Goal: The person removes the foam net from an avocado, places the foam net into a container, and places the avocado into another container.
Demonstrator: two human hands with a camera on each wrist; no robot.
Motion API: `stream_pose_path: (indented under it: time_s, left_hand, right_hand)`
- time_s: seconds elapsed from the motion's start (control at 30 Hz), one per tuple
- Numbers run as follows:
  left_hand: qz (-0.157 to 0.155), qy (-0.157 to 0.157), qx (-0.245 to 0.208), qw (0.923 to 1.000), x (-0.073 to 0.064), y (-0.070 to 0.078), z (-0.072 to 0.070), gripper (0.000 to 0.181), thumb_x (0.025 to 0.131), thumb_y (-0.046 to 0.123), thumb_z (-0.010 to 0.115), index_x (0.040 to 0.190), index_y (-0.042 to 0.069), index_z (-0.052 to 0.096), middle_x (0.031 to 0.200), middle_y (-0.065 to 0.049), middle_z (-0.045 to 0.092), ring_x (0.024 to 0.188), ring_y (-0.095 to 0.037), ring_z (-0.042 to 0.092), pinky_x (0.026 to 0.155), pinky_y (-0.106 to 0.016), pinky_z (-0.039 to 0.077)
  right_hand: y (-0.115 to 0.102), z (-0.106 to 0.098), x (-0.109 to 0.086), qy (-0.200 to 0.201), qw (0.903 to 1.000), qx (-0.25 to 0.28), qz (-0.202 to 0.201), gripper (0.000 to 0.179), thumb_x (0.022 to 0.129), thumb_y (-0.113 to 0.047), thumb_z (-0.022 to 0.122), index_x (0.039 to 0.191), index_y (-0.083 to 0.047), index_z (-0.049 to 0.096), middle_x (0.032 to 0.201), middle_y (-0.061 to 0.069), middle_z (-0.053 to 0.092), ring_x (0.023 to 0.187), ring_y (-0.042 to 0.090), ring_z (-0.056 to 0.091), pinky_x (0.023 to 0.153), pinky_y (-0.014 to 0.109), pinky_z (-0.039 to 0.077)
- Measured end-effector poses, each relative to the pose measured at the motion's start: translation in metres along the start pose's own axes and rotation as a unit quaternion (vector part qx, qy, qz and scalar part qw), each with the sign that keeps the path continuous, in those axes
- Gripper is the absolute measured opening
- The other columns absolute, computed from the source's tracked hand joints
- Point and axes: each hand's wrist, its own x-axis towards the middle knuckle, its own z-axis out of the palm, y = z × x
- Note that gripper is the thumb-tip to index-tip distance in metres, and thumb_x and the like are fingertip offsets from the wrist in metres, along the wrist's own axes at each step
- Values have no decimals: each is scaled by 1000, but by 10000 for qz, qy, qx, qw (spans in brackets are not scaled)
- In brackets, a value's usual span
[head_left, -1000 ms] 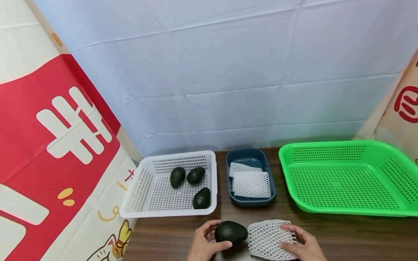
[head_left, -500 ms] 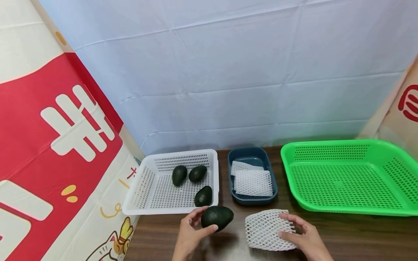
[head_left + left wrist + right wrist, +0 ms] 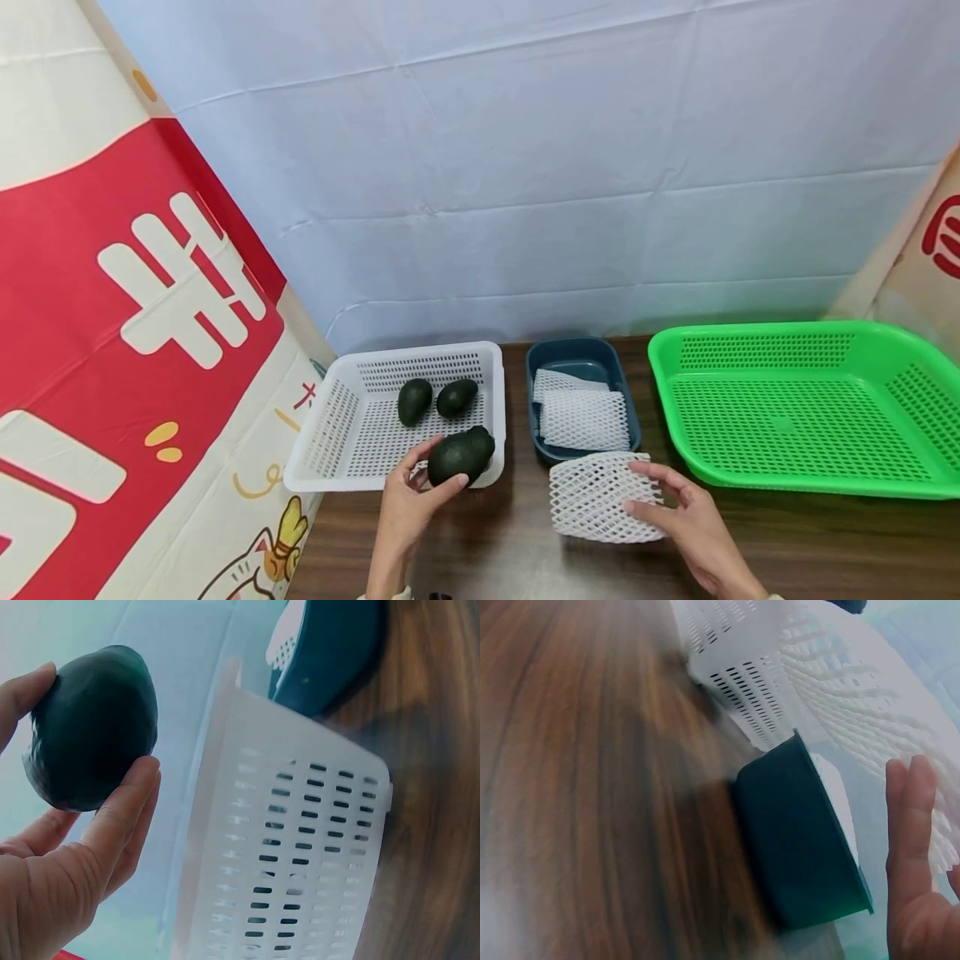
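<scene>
My left hand grips a dark green avocado between fingers and thumb, over the front right rim of the white basket. In the left wrist view this avocado is held up beside the basket wall. Two avocados lie at the basket's back; a third is partly hidden behind the held one. My right hand pinches the right end of a white foam net sleeve, raised in front of the blue tub. In the right wrist view the net stretches away from the fingers.
Inside the blue tub lie folded white foam nets. A large green basket stands on the right of the brown wooden table. A pale cloth hangs behind, and a printed red and cream cloth on the left.
My left hand has lifted the avocado from the table area and carried it left and away, up to the white basket's rim. My right hand has raised the net sleeve slightly toward the blue tub.
</scene>
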Motion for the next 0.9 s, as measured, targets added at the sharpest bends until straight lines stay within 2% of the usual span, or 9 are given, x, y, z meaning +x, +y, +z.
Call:
stream_pose_path:
  time_s: [0.13, 0.3, 0.5, 0.67, 0.73, 0.8, 0.9]
  left_hand:
    - [5, 120, 315, 9994, 10, -1, -3, 59, 68, 6, 89, 121, 6, 64, 120, -11, 57, 100, -25, 61, 81, -30, 52]
    - [-78, 269, 298, 9992, 18, -1, -7, 59, 69, 3, 87, 122, 4, 60, 116, -14, 57, 98, -25, 60, 75, -28, 53]
    - [-145, 412, 721, 9964, 24, 0, -13, 60, 69, 4, 87, 121, 3, 58, 116, -13, 61, 103, -24, 59, 87, -35, 47]
    - [-194, 538, 1037, 9930, 30, -3, -19, 61, 70, 10, 88, 122, 5, 56, 119, -13, 59, 106, -28, 57, 87, -37, 46]
    - [-121, 567, 1179, 9913, 33, -5, -21, 62, 70, 14, 88, 123, 7, 56, 120, -12, 58, 107, -28, 56, 88, -38, 45]
    - [-47, 564, 1306, 9898, 37, -6, -21, 64, 71, 16, 88, 126, 8, 56, 121, -12, 58, 107, -29, 56, 87, -41, 45]
    - [55, 566, 1445, 9879, 42, -8, -23, 65, 72, 16, 87, 129, 10, 56, 120, -11, 58, 103, -29, 55, 85, -40, 45]
  right_hand:
    - [-4, 4, 3, 54, 9996, 61, -254, 59, 82, -12, 79, 134, -1, 54, 136, 3, 45, 115, 17, 38, 80, 29, 52]
    - [-9, 7, 8, 17, 9989, 200, -425, 59, 82, -10, 78, 135, 1, 52, 138, 6, 41, 113, 15, 43, 80, 30, 52]
    - [-15, 7, 18, -81, 9989, 221, -393, 62, 85, -10, 76, 138, 1, 48, 146, 10, 34, 121, 19, 35, 81, 27, 51]
    - [-20, 5, 29, -161, 9984, 249, -479, 63, 85, -10, 75, 140, 1, 46, 148, 9, 31, 123, 19, 33, 82, 24, 49]
    - [-24, 4, 34, -140, 9977, 326, -570, 62, 85, -11, 75, 139, 0, 47, 147, 8, 31, 116, 15, 38, 79, 23, 49]
    - [-28, 3, 39, -61, 9970, 415, -658, 60, 85, -10, 76, 138, -2, 49, 144, 7, 33, 99, 10, 45, 69, 20, 47]
    - [-34, 2, 45, 35, 9950, 578, -819, 57, 85, -8, 75, 136, -4, 52, 142, 4, 33, 85, 4, 46, 61, 18, 43]
